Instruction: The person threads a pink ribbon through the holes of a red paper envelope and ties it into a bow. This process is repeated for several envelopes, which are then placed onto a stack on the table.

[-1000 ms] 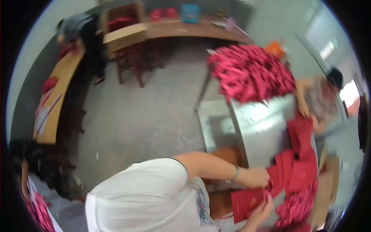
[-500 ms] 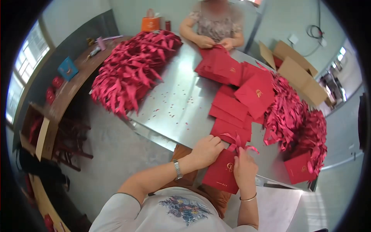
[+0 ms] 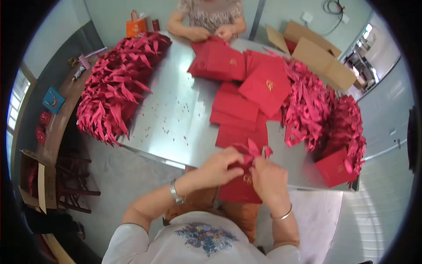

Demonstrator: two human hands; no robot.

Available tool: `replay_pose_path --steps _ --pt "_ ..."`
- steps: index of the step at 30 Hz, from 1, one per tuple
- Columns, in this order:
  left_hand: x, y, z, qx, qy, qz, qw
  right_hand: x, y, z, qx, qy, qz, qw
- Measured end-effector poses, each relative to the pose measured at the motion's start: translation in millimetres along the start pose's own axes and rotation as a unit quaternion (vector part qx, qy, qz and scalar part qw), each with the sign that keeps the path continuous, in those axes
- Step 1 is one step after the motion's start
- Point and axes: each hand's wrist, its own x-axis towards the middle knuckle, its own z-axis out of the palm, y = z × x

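Note:
A small red paper gift bag (image 3: 238, 192) with gold print hangs at the table's near edge, in front of my body. At its top is a red ribbon (image 3: 252, 147) with loops and loose ends. My left hand (image 3: 220, 167) comes from the left with curled fingers closed on the ribbon; its fingertips are partly hidden. On the other side my right hand (image 3: 270, 178) pinches the ribbon near its middle and covers the bag's right side. Just beyond my hands, flat red bags (image 3: 235, 110) lie overlapping on the metal table (image 3: 176, 119).
A large heap of ribboned red bags (image 3: 116, 86) covers the table's left side; more ribboned bags (image 3: 307, 103) line the right. Opposite, a person (image 3: 211, 20) handles red bags. An open cardboard box (image 3: 323, 61) stands at the far right. Small scraps (image 3: 167, 127) dot the tabletop.
My view has shifted, so the table sits further left and higher. My left hand has moved in closer to my right hand at the ribbon, and the bag hangs straighter.

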Motion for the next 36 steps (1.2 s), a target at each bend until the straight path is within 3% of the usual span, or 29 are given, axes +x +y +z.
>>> replay_pose_path --steps 2,3,5,8,11,13,15,17,26,29,31,32,36 --pt "10.4 -5.2 -10.2 -0.046 -0.036 0.005 0.998 3.8 -0.8 -10.0 -0.011 0.016 -0.007 1.0" --pt "16.6 -2.4 -18.3 -0.143 -0.097 -0.059 0.983 6.5 0.3 -13.7 -0.02 0.039 -0.011 0.999" --pt "28.3 7.0 -26.0 -0.183 -0.151 -0.117 0.964 10.2 2.9 -20.8 -0.018 0.065 -0.007 0.998" --pt "44.3 27.1 -26.8 -0.108 -0.161 -0.162 0.967 14.5 9.9 -20.8 0.002 0.104 -0.001 0.995" --pt "55.0 23.0 -21.7 -0.079 -0.13 -0.105 0.983 21.6 21.2 -15.2 0.031 0.141 0.007 0.99" --pt "63.1 17.9 -18.9 -0.105 -0.094 -0.147 0.979 19.5 26.0 -6.6 0.063 0.169 0.004 0.984" --pt "70.0 10.0 -18.7 -0.132 -0.09 -0.172 0.972 15.2 24.9 3.5 0.182 0.225 0.095 0.952" --pt "75.0 4.1 -18.3 -0.163 -0.099 -0.259 0.947 7.4 26.2 19.2 0.218 0.223 0.084 0.947" --pt "78.7 -14.4 -11.8 -0.17 -0.138 -0.267 0.939 6.5 28.0 55.9 0.209 0.255 0.049 0.943" --pt "78.7 -12.2 -11.8 -0.175 -0.13 -0.267 0.939 7.0 28.3 56.4 0.255 0.226 0.068 0.937" --pt "80.9 -13.0 -11.9 -0.18 -0.136 -0.265 0.938 9.7 24.3 44.7 0.247 0.153 0.126 0.948" --pt "81.7 -14.1 -12.7 -0.163 -0.156 -0.247 0.942 12.9 28.8 46.7 0.225 0.151 0.092 0.958" --pt "84.0 -16.8 -15.4 -0.136 -0.198 -0.161 0.957 20.7 29.2 36.2 0.236 0.127 0.124 0.956"
